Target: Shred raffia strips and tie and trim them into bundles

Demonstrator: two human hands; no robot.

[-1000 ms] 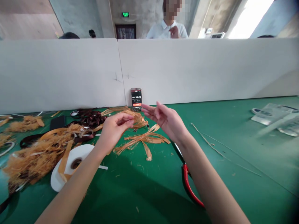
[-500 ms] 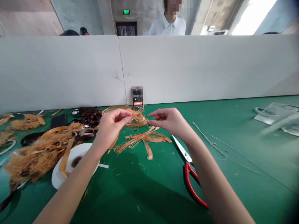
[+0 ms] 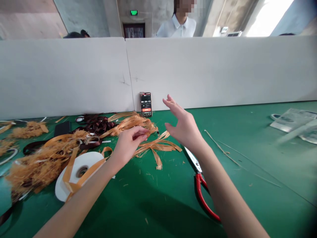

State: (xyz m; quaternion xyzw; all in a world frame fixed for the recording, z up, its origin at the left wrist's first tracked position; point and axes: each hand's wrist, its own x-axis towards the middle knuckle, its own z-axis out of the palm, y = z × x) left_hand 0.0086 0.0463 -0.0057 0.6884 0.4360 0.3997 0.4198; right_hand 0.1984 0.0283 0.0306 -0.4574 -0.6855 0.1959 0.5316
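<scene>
My left hand [image 3: 130, 142] is closed in a pinch on frayed tan ribbon strands [image 3: 135, 123], low over the green table [image 3: 260, 148]. My right hand [image 3: 182, 125] hovers a little to the right and higher, fingers spread and holding nothing. More loose tan ribbon strips [image 3: 156, 147] lie on the table just below both hands. A white ribbon spool [image 3: 76, 173] with a tan strip across it sits beside my left forearm.
Red-handled scissors [image 3: 201, 185] lie under my right forearm. A phone showing a timer [image 3: 146, 104] leans on the white divider [image 3: 210, 72]. Piles of frayed tan fibre [image 3: 37, 167] and dark ribbon [image 3: 95, 125] crowd the left. Clear bags [image 3: 293, 124] lie far right. A person stands behind the divider.
My left hand dropped toward the table with the strands. My right hand let go, opened and lifted away up and to the right.
</scene>
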